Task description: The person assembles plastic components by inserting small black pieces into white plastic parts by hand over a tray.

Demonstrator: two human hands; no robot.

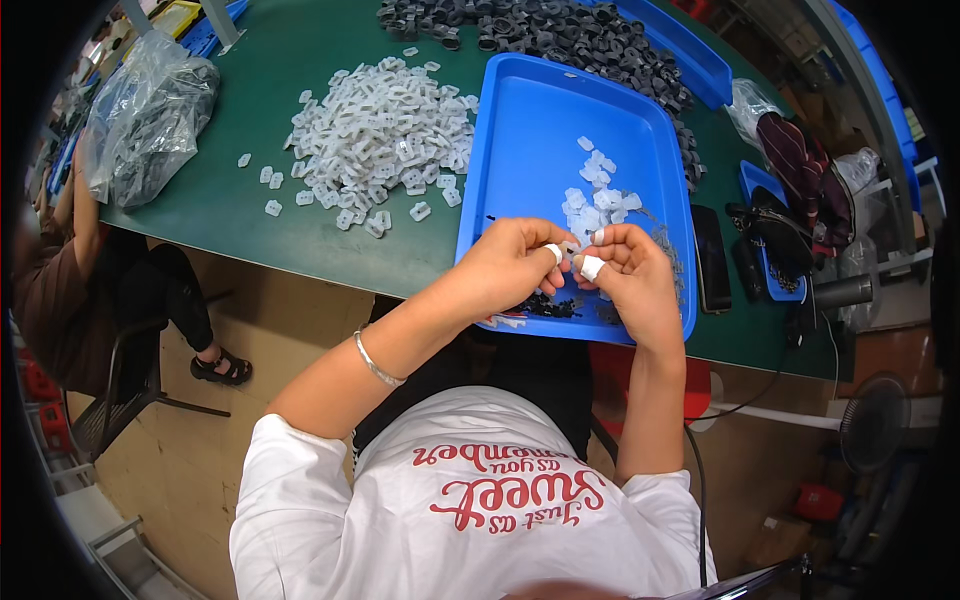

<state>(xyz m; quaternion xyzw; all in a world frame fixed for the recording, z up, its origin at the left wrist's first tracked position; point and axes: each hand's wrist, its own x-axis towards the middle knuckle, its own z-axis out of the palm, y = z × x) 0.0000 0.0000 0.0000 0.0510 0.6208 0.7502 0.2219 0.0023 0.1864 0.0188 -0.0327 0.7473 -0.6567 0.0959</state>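
Head view, hands (512, 262) (637, 278) together; blue tray (530, 130) beneath

Visible are the wearer's two hands (515, 265), at least three blue trays (530, 130), one phone (712, 260) and one fan (875, 422).

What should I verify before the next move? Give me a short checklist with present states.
1. Left grip and right grip over the blue tray: ok, fingertips close together.
2. Piece between the fingertips fully seen: not ok, fingers partly cover that spot.
3. White pieces in the tray: ok, loose cluster just beyond the fingers.
4. Small black pieces: ok, gathered near the tray's near edge.
5. White finger wraps secure: cannot tell.
6. Phone outside the tray: ok, on its right.
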